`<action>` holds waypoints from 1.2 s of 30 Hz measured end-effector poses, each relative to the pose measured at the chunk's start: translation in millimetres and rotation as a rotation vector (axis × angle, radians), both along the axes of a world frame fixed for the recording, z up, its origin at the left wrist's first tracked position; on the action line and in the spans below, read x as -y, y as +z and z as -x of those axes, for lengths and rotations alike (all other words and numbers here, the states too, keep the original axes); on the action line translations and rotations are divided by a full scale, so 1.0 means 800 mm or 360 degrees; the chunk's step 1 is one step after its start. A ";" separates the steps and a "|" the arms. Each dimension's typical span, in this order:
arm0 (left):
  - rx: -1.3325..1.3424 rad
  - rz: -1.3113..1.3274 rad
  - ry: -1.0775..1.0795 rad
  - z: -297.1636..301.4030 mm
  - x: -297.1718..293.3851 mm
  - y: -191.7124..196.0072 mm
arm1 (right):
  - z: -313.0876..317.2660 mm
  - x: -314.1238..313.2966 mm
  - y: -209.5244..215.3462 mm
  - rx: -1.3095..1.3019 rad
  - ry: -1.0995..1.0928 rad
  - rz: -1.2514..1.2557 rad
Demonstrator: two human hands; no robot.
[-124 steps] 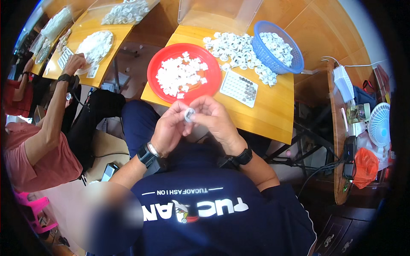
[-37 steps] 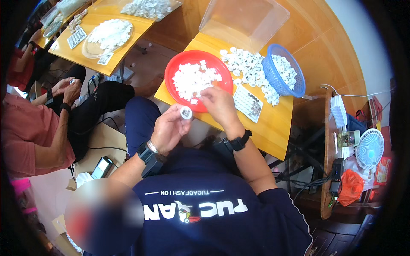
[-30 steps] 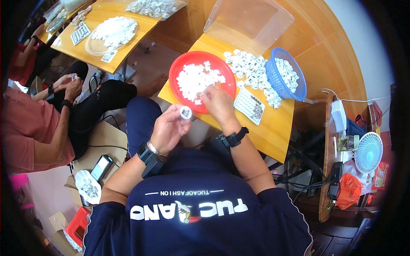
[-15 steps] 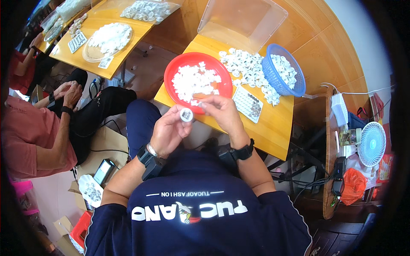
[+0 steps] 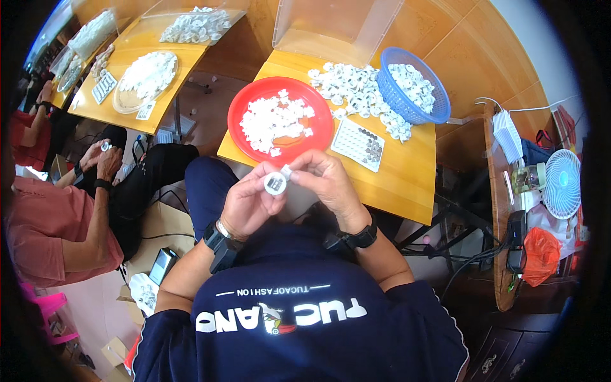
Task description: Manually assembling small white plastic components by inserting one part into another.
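Round white piece [image 5: 275,184], dark blocky centre, in left hand [image 5: 247,205]

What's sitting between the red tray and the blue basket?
A heap of small white parts lies there on the wooden table, in the head view.

Tbl. near R [image 5: 401,190]: bare wood is being left betw. white tray [image 5: 347,137] & edge.
Fwd of L hand [image 5: 250,202]: way is being barred by red basin [image 5: 323,116].
Far R: passage is being blocked by blue basket [image 5: 393,92], white pcs. [image 5: 350,83]
Back: reach is being limited by clear plastic box [image 5: 337,30].
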State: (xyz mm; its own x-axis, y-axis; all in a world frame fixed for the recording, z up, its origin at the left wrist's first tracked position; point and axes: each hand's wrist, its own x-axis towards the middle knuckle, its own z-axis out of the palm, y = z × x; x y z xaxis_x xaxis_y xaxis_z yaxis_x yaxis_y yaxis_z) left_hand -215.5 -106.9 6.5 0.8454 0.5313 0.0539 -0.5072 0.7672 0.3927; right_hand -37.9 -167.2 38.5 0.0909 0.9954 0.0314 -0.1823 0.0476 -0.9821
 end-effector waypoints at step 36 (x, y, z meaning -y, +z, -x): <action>-0.0107 0.0050 -0.0115 -0.003 0.000 -0.008 | 0.006 0.001 -0.008 -0.0175 -0.0073 0.0096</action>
State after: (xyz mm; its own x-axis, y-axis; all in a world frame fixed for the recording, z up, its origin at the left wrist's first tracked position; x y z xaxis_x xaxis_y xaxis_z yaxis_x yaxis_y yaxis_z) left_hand -212.7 -107.0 0.3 0.8829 0.4692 -0.0201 -0.4233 0.8134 0.3990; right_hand -42.4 -168.2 32.1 0.1357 0.9899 -0.0412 -0.2880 -0.0004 -0.9576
